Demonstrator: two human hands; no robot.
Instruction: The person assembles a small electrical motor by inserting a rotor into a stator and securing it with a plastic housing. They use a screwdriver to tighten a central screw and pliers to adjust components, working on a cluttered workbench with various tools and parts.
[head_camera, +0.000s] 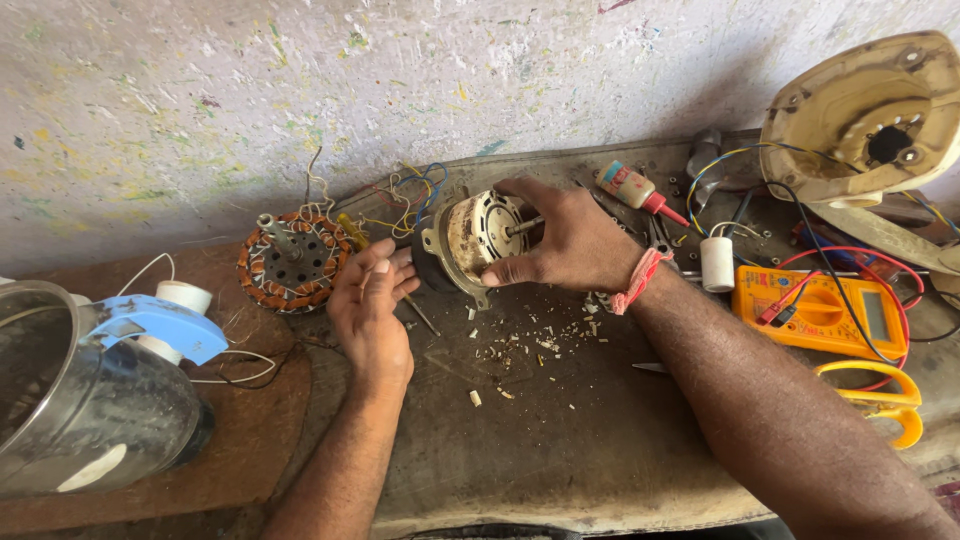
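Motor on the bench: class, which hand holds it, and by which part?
The right hand grips the motor around its round front face by the shaft; the left hand rests open against its back.

The small electric motor (475, 238) lies on its side on the grey workbench, its shaft pointing to the right. Its round metal housing is cream and dirty, with a mounting flange toward the front. The rear part seems dark, partly hidden.

Cream-and-rust round metal motor (480, 238); copper-orange wound stator ring (293, 262); orange multimeter (820, 311); yellow-handled scissors (880, 398); paint-speckled white wall (300, 90).
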